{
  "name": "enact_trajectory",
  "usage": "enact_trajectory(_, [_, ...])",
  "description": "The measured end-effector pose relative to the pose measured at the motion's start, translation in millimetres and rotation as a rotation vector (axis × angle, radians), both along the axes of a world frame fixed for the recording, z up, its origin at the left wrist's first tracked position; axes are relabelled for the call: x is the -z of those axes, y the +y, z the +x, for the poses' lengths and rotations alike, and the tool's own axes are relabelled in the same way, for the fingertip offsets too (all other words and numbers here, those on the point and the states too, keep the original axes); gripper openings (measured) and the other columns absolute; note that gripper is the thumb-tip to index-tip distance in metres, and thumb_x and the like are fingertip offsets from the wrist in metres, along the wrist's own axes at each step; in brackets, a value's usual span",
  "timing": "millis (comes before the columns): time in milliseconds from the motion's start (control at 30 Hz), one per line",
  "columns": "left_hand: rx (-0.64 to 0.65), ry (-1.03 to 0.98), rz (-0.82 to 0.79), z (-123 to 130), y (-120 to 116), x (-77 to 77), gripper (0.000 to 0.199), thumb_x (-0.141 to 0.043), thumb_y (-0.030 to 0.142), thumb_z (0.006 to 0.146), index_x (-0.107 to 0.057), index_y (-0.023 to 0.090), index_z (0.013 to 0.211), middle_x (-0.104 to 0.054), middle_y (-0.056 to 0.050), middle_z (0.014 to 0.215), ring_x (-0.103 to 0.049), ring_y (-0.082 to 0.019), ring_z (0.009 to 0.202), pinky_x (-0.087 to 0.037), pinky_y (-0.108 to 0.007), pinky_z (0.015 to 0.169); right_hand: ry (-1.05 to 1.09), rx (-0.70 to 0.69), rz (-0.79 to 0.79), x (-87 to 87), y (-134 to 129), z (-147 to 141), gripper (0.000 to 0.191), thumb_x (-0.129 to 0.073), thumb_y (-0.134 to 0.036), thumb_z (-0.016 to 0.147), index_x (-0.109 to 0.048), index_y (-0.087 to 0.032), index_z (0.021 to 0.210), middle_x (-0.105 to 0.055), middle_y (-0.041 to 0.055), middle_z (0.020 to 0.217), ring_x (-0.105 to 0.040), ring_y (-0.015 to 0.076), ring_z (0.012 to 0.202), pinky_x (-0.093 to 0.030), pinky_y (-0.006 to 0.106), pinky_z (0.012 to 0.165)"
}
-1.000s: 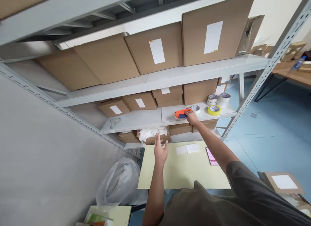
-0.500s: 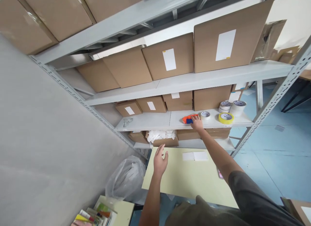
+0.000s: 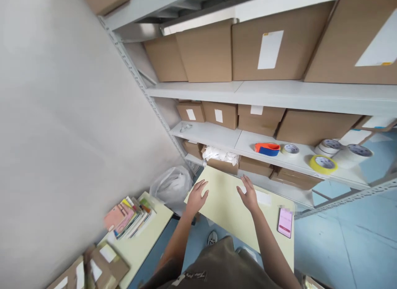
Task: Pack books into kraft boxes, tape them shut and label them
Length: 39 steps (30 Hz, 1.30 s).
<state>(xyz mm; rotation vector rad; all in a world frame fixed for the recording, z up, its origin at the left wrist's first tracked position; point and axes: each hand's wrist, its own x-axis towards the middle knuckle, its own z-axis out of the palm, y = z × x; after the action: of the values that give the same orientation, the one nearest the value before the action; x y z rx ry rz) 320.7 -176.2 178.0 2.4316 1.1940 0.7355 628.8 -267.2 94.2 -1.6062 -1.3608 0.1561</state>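
My left hand [image 3: 197,197] hovers over the left end of the pale yellow table [image 3: 229,225], fingers apart and nothing in it. My right hand [image 3: 247,193] is above the same table, also with spread fingers and holding nothing. Just beyond and partly behind it lie white paper sheets [image 3: 263,197]. A phone [image 3: 285,222] with a pink screen rests at the table's right edge. On the shelf past my right hand sits an orange and blue tape dispenser or strap-like object [image 3: 267,149], its exact kind unclear, beside a small white tape roll [image 3: 290,150].
Cardboard boxes [image 3: 204,57] line the grey shelving. A yellow tape roll [image 3: 323,164] and white rolls [image 3: 353,155] stand on the right. A clear plastic bag [image 3: 172,189] is left of the table. Books [image 3: 136,218] and parcels [image 3: 107,260] lie on a side table [image 3: 161,214].
My right hand has let go of the orange and blue object on the shelf and drawn back over the table. My view has turned left and down, bringing the phone and side table into sight.
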Motion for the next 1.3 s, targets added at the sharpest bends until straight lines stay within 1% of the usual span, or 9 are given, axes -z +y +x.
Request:
enact_trajectory(100, [-0.073, 0.009, 0.031, -14, -13, -0.8, 0.044, -0.055, 0.031, 0.105, -0.064, 0.026, 0.148, -0.064, -0.010, 0.152, -0.058, -0.028, 0.142, -0.050, -0.049, 0.120, 0.011, -0.078, -0.050, 10.8, -5, -29, 0.056, -0.053, -0.048, 0.107, -0.056, -0.027, 0.158, -0.055, 0.0131, 0.163, -0.048, 0.0345, 0.154, -0.045, 0.062, 0.123])
enact_trajectory(200, [-0.099, 0.022, 0.049, -35, -23, -4.6, 0.044, -0.054, 0.031, 0.106, -0.063, 0.025, 0.148, -0.062, -0.011, 0.153, -0.056, -0.028, 0.143, -0.048, -0.050, 0.121, -0.005, -0.170, -0.058, 12.0, 1, -48, 0.055, -0.052, -0.048, 0.107, -0.057, -0.027, 0.158, -0.055, 0.0129, 0.163, -0.047, 0.0342, 0.154, -0.044, 0.062, 0.125])
enact_trajectory(400, [-0.197, 0.019, 0.049, -109, -35, 5.0, 0.044, -0.054, 0.030, 0.105, -0.064, 0.024, 0.147, -0.062, -0.012, 0.152, -0.055, -0.030, 0.141, -0.048, -0.053, 0.121, -0.066, -0.269, -0.075, -6.2, 35, -88, 0.053, -0.053, -0.049, 0.106, -0.061, -0.026, 0.154, -0.054, 0.0126, 0.163, -0.046, 0.0354, 0.154, -0.044, 0.061, 0.124])
enact_trajectory(533, [-0.274, -0.013, 0.044, -166, -41, 19.4, 0.043, -0.055, 0.029, 0.105, -0.066, 0.024, 0.146, -0.063, -0.013, 0.150, -0.056, -0.031, 0.141, -0.048, -0.054, 0.120, -0.114, -0.361, -0.090, -18.7, 58, -135, 0.051, -0.053, -0.048, 0.107, -0.063, -0.027, 0.152, -0.054, 0.0111, 0.164, -0.046, 0.0341, 0.154, -0.043, 0.060, 0.125])
enact_trajectory(633, [-0.325, -0.025, 0.020, -213, -45, 28.7, 0.043, -0.057, 0.027, 0.103, -0.066, 0.023, 0.144, -0.062, -0.014, 0.151, -0.055, -0.031, 0.142, -0.048, -0.054, 0.120, -0.144, -0.435, -0.119, -23.0, 75, -190, 0.051, -0.052, -0.047, 0.106, -0.063, -0.027, 0.152, -0.053, 0.0115, 0.164, -0.046, 0.0340, 0.155, -0.042, 0.060, 0.126])
enact_trajectory(767, [-0.426, -0.023, -0.054, -294, -49, 46.8, 0.044, -0.058, 0.027, 0.102, -0.065, 0.023, 0.145, -0.060, -0.015, 0.154, -0.055, -0.032, 0.143, -0.048, -0.055, 0.121, -0.212, -0.589, -0.163, -20.0, 100, -282, 0.051, -0.053, -0.045, 0.106, -0.064, -0.027, 0.152, -0.052, 0.0109, 0.165, -0.044, 0.0332, 0.156, -0.041, 0.057, 0.128])
enact_trajectory(1033, [-0.700, -0.063, -0.219, -456, -57, 93.0, 0.048, -0.063, 0.026, 0.098, -0.063, 0.022, 0.146, -0.056, -0.017, 0.158, -0.051, -0.035, 0.148, -0.046, -0.057, 0.121, -0.329, -0.924, -0.273, 18.1, 161, -470, 0.054, -0.056, -0.039, 0.103, -0.062, -0.025, 0.154, -0.049, 0.0103, 0.168, -0.039, 0.0329, 0.159, -0.037, 0.057, 0.130])
enact_trajectory(1167, [-0.796, -0.173, -0.255, -512, -58, 110.1, 0.048, -0.063, 0.029, 0.100, -0.061, 0.021, 0.148, -0.059, -0.017, 0.156, -0.055, -0.033, 0.145, -0.048, -0.054, 0.120, -0.356, -1.027, -0.350, 35.2, 191, -552, 0.057, -0.054, -0.038, 0.103, -0.058, -0.023, 0.158, -0.047, 0.0128, 0.169, -0.039, 0.0328, 0.160, -0.034, 0.057, 0.132])
enact_trajectory(1300, [-0.894, -0.371, -0.349, -548, -42, 141.4, 0.052, -0.069, 0.029, 0.094, -0.064, 0.018, 0.144, -0.067, -0.018, 0.146, -0.062, -0.033, 0.137, -0.049, -0.053, 0.118, -0.376, -1.175, -0.443, 52.0, 216, -624, 0.063, -0.054, -0.033, 0.101, -0.052, -0.020, 0.162, -0.043, 0.0130, 0.172, -0.036, 0.0318, 0.161, -0.031, 0.055, 0.133])
